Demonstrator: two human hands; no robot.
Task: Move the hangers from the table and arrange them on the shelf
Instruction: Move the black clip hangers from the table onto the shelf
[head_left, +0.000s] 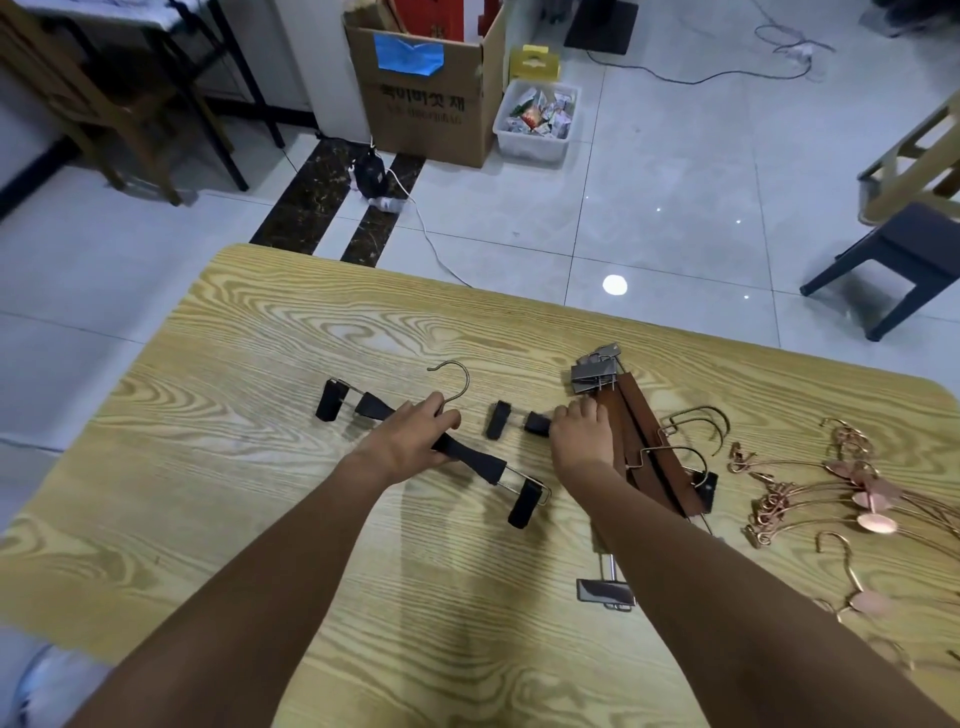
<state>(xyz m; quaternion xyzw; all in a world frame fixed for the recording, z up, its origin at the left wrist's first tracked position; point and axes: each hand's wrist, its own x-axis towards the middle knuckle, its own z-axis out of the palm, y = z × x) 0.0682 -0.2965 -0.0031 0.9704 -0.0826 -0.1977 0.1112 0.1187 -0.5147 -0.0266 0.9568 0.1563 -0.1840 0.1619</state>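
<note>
This is the picking-up step, and nothing has left the tabletop (260, 467) yet. The left hand (410, 441) has its fingers curled round the bar of a black hanger (475, 460) that lies slantwise near the middle of the tabletop, with its hook pointing to the far edge and a clip at each end. The right hand (582, 447) is just beside it. Its fingers are bent down over the bar of a second black hanger (537, 423) and, as far as I can see, grip it (the thumb is hidden). That hanger's far end seems to run under the hand towards the stack of brown wooden hangers (636, 415), which the hand's outer side touches. A tangle of rose-gold wire hangers (872, 491) lies along the right edge, well apart from both hands.

I'd say the next move is to lift both black hangers clear. The right one needs care, because its hidden end may snag on the brown stack. After that comes the walk to the shelf, which I can't see from here.
</note>
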